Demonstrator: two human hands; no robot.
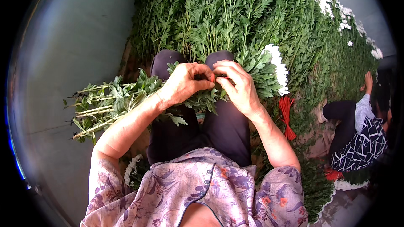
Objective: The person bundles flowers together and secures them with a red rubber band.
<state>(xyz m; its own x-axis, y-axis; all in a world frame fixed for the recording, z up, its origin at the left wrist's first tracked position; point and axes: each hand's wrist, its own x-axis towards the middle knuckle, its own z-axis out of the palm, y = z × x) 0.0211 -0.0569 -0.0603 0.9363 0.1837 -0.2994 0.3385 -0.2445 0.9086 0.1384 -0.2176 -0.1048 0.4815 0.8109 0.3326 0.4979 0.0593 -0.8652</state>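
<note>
A bunch of white chrysanthemums lies across my thighs, its cut stems (pixel 101 110) to the left and its white flower heads (pixel 279 69) to the right. Over the middle of the bunch, my left hand (pixel 192 80) pinches a small red tie (pixel 213 78) between thumb and forefinger. My right hand (pixel 235 80) meets it from the right, thumb and fingertips close together near the tie; a bit of red shows there too. Most of the tie is hidden by the fingers and leaves.
Leafy chrysanthemum stems (pixel 214 15) are piled beyond my knees, with white blooms (pixel 325 0) along the far right edge. A bundle of red ties (pixel 286 118) lies right of my thigh. A co-worker (pixel 356 135) sits at the right. A grey wall (pixel 79 53) stands left.
</note>
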